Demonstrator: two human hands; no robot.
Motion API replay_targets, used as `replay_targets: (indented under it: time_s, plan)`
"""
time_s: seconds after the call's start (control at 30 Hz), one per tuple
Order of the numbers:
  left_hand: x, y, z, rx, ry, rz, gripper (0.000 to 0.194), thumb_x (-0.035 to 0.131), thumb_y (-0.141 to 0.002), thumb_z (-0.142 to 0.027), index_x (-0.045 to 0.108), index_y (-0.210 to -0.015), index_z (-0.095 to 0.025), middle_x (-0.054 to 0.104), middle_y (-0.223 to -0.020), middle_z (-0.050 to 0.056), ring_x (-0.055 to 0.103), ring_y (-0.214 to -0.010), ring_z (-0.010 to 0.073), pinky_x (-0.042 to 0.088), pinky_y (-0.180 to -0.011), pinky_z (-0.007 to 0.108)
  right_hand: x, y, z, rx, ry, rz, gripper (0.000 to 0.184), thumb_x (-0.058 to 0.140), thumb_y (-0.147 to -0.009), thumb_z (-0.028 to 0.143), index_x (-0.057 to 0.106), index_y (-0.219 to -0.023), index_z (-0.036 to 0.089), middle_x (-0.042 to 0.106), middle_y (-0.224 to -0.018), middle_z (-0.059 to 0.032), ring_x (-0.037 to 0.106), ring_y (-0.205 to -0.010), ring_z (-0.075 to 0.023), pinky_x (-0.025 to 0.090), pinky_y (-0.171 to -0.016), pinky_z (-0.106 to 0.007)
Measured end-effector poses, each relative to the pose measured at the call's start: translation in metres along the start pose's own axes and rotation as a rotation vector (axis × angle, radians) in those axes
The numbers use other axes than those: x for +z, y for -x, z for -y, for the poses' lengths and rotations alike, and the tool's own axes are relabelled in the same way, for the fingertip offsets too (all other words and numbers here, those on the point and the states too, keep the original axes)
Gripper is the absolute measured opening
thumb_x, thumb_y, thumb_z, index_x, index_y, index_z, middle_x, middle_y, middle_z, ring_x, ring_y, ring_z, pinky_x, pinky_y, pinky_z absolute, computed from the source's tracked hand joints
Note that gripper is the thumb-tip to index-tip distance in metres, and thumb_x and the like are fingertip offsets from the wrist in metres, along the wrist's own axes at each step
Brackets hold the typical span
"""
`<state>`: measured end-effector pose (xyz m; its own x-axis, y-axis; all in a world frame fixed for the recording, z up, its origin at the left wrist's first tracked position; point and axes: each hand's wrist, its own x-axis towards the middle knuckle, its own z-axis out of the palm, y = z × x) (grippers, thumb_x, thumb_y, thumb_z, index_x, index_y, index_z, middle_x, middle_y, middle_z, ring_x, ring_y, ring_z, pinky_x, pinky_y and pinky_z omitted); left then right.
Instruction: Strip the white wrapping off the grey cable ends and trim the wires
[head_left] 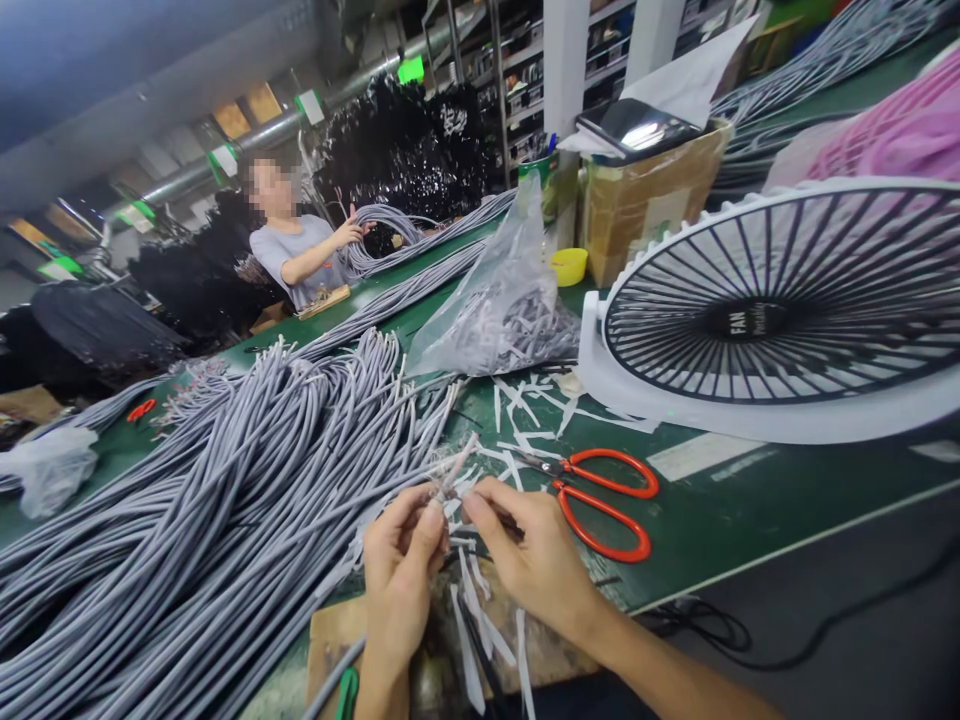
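Note:
My left hand (397,560) is closed in a pinch around the frayed end of a grey cable (339,672), whose length runs down below the wrist. Thin pale strands stick out at the fingertips. Close beside it, my right hand (536,545) pinches with thumb and forefinger; what lies between them is too small to make out. Scissors with red handles (611,475) lie open on the table, just past my right hand. White strips (480,610) are scattered below and beyond both hands. A large bundle of grey cables (225,510) spreads to the left.
A white fan (750,320) lies at the right. Behind the scissors sit a clear bag of scraps (502,310), a yellow cup (568,266) and a cardboard box (645,195). Under my hands is a wooden board (330,640). Across the green table a person (300,250) handles coiled cable.

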<state>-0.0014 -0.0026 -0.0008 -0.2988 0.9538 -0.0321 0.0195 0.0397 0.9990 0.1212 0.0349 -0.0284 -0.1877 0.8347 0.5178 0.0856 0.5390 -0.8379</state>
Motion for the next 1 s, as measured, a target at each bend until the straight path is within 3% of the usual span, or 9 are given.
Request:
replay_targets:
  time_s: [0.2, 0.43, 0.6, 0.67, 0.83, 0.9, 1.0]
  plan:
    - [0.002, -0.001, -0.001, 0.097, -0.133, 0.034, 0.028, 0.068, -0.073, -0.041, 0.071, -0.08, -0.013, 0.056, -0.056, 0.0, 0.047, -0.049, 0.0092, 0.04, -0.046, 0.017, 0.0, 0.001, 0.003, 0.03, -0.032, -0.034, 0.032, 0.04, -0.091, 0.024, 0.045, -0.06, 0.019, 0.038, -0.048, 0.0055, 0.037, -0.042, -0.0076, 0.029, -0.041, -0.019]
    - [0.003, -0.002, -0.003, 0.171, -0.239, -0.005, 0.022, 0.069, -0.069, -0.034, 0.072, -0.076, -0.013, 0.07, -0.069, 0.006, 0.064, -0.061, 0.0171, 0.05, -0.057, 0.021, 0.0, 0.007, 0.0, -0.223, 0.15, -0.088, 0.027, 0.043, -0.09, 0.019, 0.056, -0.066, 0.018, 0.048, -0.046, 0.0035, 0.043, -0.039, -0.009, 0.035, -0.047, -0.021]
    - [0.01, 0.005, -0.005, 0.28, -0.233, -0.133, 0.018, 0.062, -0.076, -0.03, 0.071, -0.075, -0.014, 0.07, -0.069, 0.005, 0.064, -0.062, 0.0169, 0.05, -0.061, 0.023, -0.001, 0.007, 0.003, -0.323, 0.141, -0.11, 0.025, 0.045, -0.088, 0.016, 0.06, -0.068, 0.016, 0.053, -0.047, 0.0012, 0.048, -0.041, -0.0106, 0.039, -0.049, -0.022]
    - [0.009, 0.005, -0.004, 0.301, -0.222, -0.135, 0.018, 0.061, -0.077, -0.029, 0.07, -0.076, -0.014, 0.07, -0.07, 0.005, 0.064, -0.065, 0.0173, 0.05, -0.064, 0.023, 0.0, 0.004, 0.006, -0.29, 0.122, -0.092, 0.026, 0.046, -0.088, 0.018, 0.059, -0.065, 0.016, 0.051, -0.046, 0.0019, 0.046, -0.04, -0.0101, 0.038, -0.047, -0.022]
    - [-0.002, -0.002, 0.005, 0.227, -0.151, -0.003, 0.027, 0.061, -0.078, -0.038, 0.07, -0.077, -0.013, 0.067, -0.069, 0.004, 0.06, -0.065, 0.0159, 0.048, -0.062, 0.023, 0.002, -0.006, 0.013, -0.081, 0.011, -0.12, 0.034, 0.042, -0.091, 0.024, 0.052, -0.06, 0.018, 0.044, -0.047, 0.0038, 0.038, -0.038, -0.0082, 0.03, -0.038, -0.02]
    - [-0.004, -0.005, 0.008, 0.187, -0.11, 0.006, 0.032, 0.061, -0.077, -0.043, 0.068, -0.073, -0.013, 0.062, -0.063, 0.002, 0.055, -0.058, 0.0134, 0.045, -0.055, 0.021, 0.004, -0.005, 0.013, -0.152, 0.05, -0.127, 0.032, 0.042, -0.091, 0.023, 0.054, -0.062, 0.018, 0.044, -0.046, 0.0037, 0.039, -0.039, -0.0087, 0.032, -0.04, -0.021]
    - [-0.004, -0.01, 0.01, 0.162, -0.038, -0.082, 0.033, 0.064, -0.074, -0.046, 0.063, -0.069, -0.013, 0.05, -0.055, -0.003, 0.042, -0.048, 0.0076, 0.034, -0.043, 0.016, 0.012, 0.009, 0.014, -0.431, 0.13, -0.018, 0.036, 0.038, -0.093, 0.024, 0.059, -0.064, 0.021, 0.045, -0.044, 0.0033, 0.04, -0.039, -0.0108, 0.035, -0.045, -0.025]
